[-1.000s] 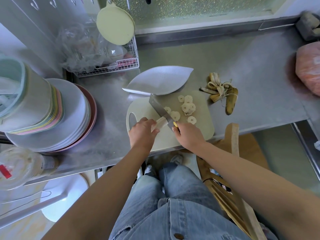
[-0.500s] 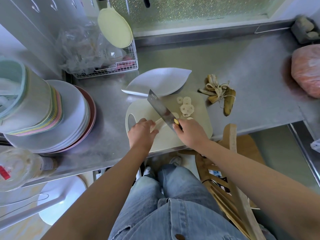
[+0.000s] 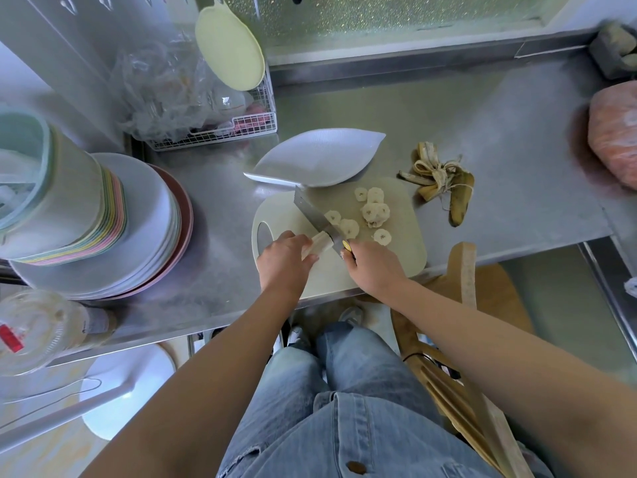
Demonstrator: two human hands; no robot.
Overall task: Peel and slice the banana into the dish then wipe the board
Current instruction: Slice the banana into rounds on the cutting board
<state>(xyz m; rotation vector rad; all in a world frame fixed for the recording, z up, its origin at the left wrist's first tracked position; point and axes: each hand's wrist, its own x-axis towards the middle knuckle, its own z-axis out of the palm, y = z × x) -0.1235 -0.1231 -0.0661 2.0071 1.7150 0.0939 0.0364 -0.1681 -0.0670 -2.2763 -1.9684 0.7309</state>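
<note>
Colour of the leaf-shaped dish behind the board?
The dish is plain white; head view shows it best.

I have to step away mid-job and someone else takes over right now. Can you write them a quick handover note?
The left hand holds the banana stub on the board. The right hand grips the knife, blade down at the stub's cut end.
The slices lie on the board, right of the blade. The dish sits behind the board, no slices visible in it. The peel lies on the counter to the right.
Done: peeling, most of the slicing.
Left: slice the stub, move the slices into the dish, wipe the board.
</note>
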